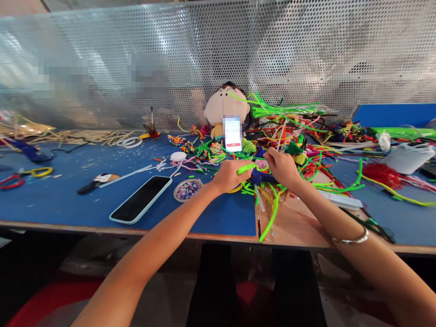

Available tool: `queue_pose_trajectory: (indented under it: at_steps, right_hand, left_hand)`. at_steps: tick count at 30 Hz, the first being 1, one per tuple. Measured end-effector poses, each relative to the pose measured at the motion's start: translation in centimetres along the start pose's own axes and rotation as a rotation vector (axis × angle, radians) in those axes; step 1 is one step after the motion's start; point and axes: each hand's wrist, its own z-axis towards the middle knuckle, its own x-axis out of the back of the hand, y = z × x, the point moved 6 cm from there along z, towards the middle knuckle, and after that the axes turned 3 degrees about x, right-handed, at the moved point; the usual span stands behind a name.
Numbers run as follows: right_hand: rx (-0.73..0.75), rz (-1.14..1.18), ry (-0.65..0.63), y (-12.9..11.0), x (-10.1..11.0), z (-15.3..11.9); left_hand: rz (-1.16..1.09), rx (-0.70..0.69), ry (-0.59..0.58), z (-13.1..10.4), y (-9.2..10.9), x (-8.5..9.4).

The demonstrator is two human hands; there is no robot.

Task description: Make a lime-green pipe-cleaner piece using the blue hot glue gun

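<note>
The head view shows, at the centre of the frame, a bright green piece (245, 168) of fuzzy cord, closed in the left hand (231, 176). The right hand (279, 167) is curled just beside it; its grip is unclear. Loose cords (270, 218) in neon green trail below. The blue table (218, 213) has a bare wooden section lower right of centre; perforated metal mesh (306, 50) fills the top.
</note>
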Motion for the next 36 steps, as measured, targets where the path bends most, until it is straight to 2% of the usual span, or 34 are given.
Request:
queue_pose_trajectory:
  at_steps: [9, 15, 19, 23, 36]
  right_hand:
    - [0.075, 0.109, 0.032, -0.4, 0.4, -0.1]
    - [0.066, 0.040, -0.021, -0.7, 0.3, -0.2]
    - [0.060, 0.026, 0.026, -0.7, 0.5, -0.2]
    - [0.117, 0.108, 0.077, -0.9, 0.7, -0.3]
    - [0.143, 0.154, 0.085, -1.0, 0.7, -0.3]
  left_hand:
    - [0.010, 0.003, 0.015, 0.1, 0.1, 0.1]
    - [0.000, -0.007, 0.014, 0.1, 0.2, 0.2]
    - [-0.007, -0.015, 0.028, 0.0, 0.2, 0.2]
    - [0.002, 0.000, 0.021, 0.1, 0.2, 0.2]
    - [0.005, -0.005, 0.015, 0.1, 0.1, 0.2]
